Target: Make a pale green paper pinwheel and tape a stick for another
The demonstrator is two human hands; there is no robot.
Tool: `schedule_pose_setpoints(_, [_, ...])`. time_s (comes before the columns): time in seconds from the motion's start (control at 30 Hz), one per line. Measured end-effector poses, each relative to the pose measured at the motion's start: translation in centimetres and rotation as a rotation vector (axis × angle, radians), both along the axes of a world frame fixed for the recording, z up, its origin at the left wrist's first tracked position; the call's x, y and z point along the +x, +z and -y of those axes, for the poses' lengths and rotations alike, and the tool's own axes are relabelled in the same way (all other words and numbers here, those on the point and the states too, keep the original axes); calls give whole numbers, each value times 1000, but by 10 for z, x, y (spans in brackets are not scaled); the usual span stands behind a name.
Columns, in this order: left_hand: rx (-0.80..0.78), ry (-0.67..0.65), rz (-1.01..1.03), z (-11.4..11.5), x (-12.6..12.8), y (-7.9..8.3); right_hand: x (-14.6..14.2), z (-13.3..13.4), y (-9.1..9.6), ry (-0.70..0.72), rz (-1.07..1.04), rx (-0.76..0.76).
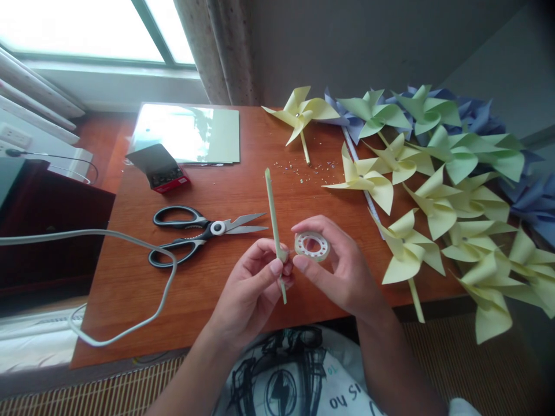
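Between the thumb and fingers of my left hand (255, 277) is a thin pale-yellow paper stick (272, 211), tilted nearly upright over the table's front part. My right hand (342, 263) grips a small roll of clear tape (312, 247) with a white core, just right of the stick. Whether a strip of tape joins roll and stick I cannot tell. A pair of scissors (217, 227) with black and grey handles lies to the left, blades parted and pointing at the stick. Beyond my hands a yellow pinwheel (299, 112) rests on its own paper stick.
Many yellow, green (429, 112) and purple pinwheels crowd the table's right side. A small open box (167, 176) of dark pieces and pale sheets (223, 136) lie at the back left. Tiny scraps (303, 173) dot the wood. A white cable (169, 283) loops over the left edge.
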State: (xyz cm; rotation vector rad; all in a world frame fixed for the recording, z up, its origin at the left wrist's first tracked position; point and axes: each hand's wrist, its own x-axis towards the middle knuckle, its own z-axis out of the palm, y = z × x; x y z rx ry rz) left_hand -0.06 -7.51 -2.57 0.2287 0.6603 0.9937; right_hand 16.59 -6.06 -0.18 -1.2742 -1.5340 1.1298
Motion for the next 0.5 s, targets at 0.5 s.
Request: schedule_pose_setpoints(0.5, [27,17,-5,1,4,-3,-13,-1,-2,-134,75,19])
